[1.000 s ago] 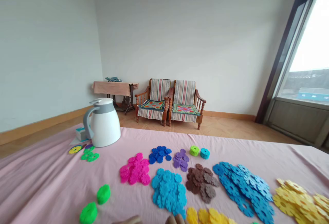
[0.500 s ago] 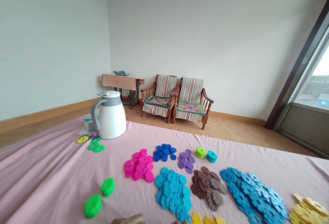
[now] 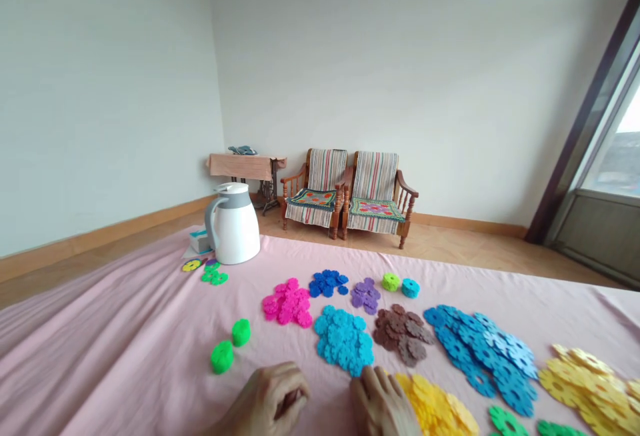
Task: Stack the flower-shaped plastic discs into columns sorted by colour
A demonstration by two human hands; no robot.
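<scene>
In the lower middle of the head view, my left hand [image 3: 273,397] rests on the pink cloth, its fingers curled into a loose fist. Whatever may be inside it is hidden. My right hand [image 3: 383,401] lies palm down on the cloth with fingers stretched forward, touching the left edge of a pile of yellow snowflake discs [image 3: 440,409]. Its fingertips are just below a pile of light blue discs [image 3: 345,343]. Up and left of my left hand stand two short stacks of green discs [image 3: 222,357].
Pink, dark blue, purple, brown [image 3: 403,333], blue [image 3: 483,353] and pale yellow [image 3: 585,383] disc piles spread over the pink cloth [image 3: 150,356]. Lime and cyan stacks [image 3: 411,288] stand behind. A white jug [image 3: 237,229] is at the back left. Two wooden chairs [image 3: 375,196] stand beyond.
The view has tilted down and shifted, so both my hands now show well inside the frame; earlier only their edges showed at the bottom. The stacks and piles appear higher up.
</scene>
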